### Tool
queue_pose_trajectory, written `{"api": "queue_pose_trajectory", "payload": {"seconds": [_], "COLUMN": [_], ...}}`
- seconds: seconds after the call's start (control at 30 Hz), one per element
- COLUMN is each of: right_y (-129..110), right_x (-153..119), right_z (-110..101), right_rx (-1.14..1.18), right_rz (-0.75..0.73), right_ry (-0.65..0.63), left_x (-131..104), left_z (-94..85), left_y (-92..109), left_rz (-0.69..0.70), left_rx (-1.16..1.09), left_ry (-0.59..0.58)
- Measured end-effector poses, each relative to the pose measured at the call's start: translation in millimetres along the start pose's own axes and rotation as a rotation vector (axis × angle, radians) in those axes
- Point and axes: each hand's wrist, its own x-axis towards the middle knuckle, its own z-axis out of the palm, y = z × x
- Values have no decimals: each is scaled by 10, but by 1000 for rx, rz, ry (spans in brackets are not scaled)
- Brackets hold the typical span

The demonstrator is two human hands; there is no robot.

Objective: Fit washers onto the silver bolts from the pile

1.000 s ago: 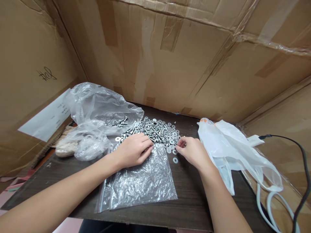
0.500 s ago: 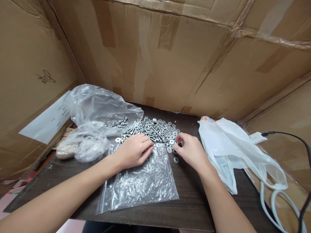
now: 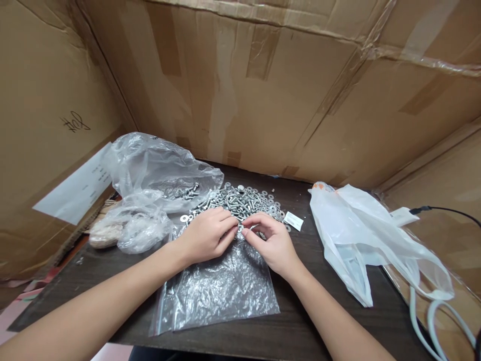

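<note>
My left hand (image 3: pixel 210 234) is closed in a pinch over the near edge of the metal pile, with the tip of a small bolt (image 3: pixel 239 226) showing at its fingertips. Right against it, my right hand (image 3: pixel 271 240) pinches a small washer, mostly hidden by the fingers. Beyond both hands spreads a heap of silvery bolts (image 3: pixel 236 201), with flat washers (image 3: pixel 264 194) scattered around its far and right sides. Under my wrists lies a clear zip bag (image 3: pixel 229 291), flat and wrinkled.
At the left, a large clear bag (image 3: pixel 150 160) holds more bolts, beside a knotted plastic bag (image 3: pixel 141 233). A small white label (image 3: pixel 293 220) lies right of the heap. Further right are a white plastic bag (image 3: pixel 343 240) and a cable (image 3: pixel 432 321). Cardboard walls (image 3: pixel 240 100) enclose the dark table (image 3: pixel 304 306).
My right hand has moved left from the washers at the pile's right edge to meet my left fingertips. The white label it covered now shows. My left hand stays in place.
</note>
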Motion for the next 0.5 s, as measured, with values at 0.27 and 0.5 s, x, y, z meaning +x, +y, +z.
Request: {"api": "queue_pose_trajectory", "payload": {"seconds": [0.27, 0.5], "right_y": [9, -29], "right_x": [7, -6], "right_z": [-2, -10], "right_rx": [12, -88], "right_rz": [4, -110], "right_ry": [-6, -6], "left_x": [-6, -15], "left_z": [-8, -25], "left_y": [7, 26], "left_rz": [3, 2], "left_rx": [4, -20], "left_ry": [-10, -23]}}
